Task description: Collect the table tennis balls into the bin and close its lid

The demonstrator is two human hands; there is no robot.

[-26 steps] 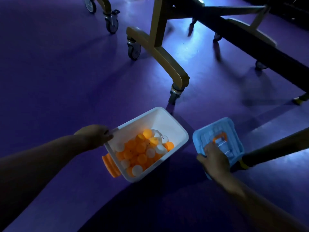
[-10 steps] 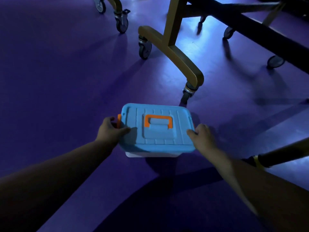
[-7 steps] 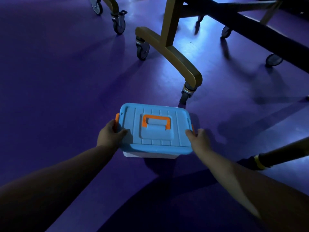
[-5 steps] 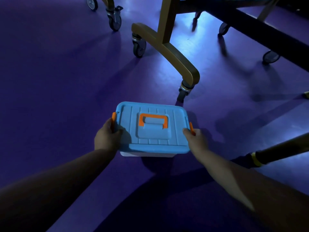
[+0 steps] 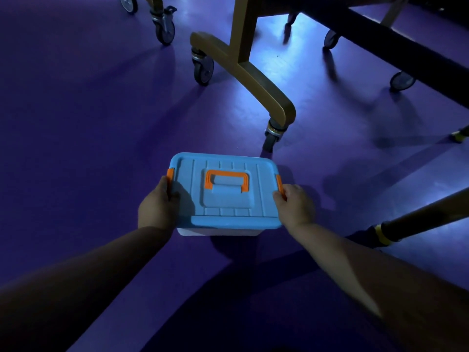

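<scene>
A white bin stands on the purple floor, covered by its blue lid with an orange handle lying flat on top. The balls inside are hidden under the lid. My left hand grips the lid's left edge, thumb on the lid beside the left orange clip. My right hand grips the right edge at the right orange clip. Both clips lie folded up against the lid.
A table tennis table's gold leg with castor wheels stands just beyond the bin. A dark frame bar runs across the upper right. A dark rod with a yellow band lies at the right.
The blue lid went from my right hand onto the open bin of balls. Both hands then slid to the side clips, and the clips came up against the lid.
</scene>
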